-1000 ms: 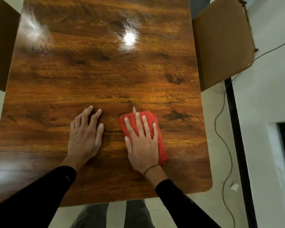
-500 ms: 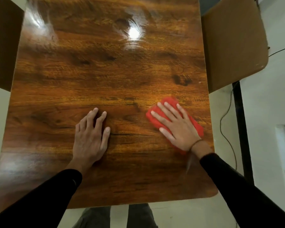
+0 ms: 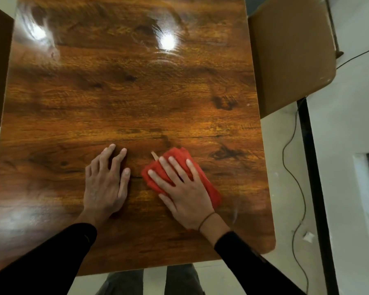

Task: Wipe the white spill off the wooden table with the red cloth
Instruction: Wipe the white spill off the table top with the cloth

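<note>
No white spill shows on the worktop (image 3: 136, 103); right hand (image 3: 184, 193), fingers spread, presses the red cloth (image 3: 209, 188) at five o'clock; left hand (image 3: 106, 184) rests flat.

My arms, in long black sleeves (image 3: 51, 258).
A thin dark band (image 3: 207, 219) circles my right wrist; grey trousers (image 3: 119, 283) show below.

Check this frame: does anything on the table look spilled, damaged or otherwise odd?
No white spill is visible on the wooden table; only glare spots. One oddity: a small pale tag or strip pokes out from the red cloth beside the right hand, which presses it flat. The left hand rests flat on the wood.
</note>
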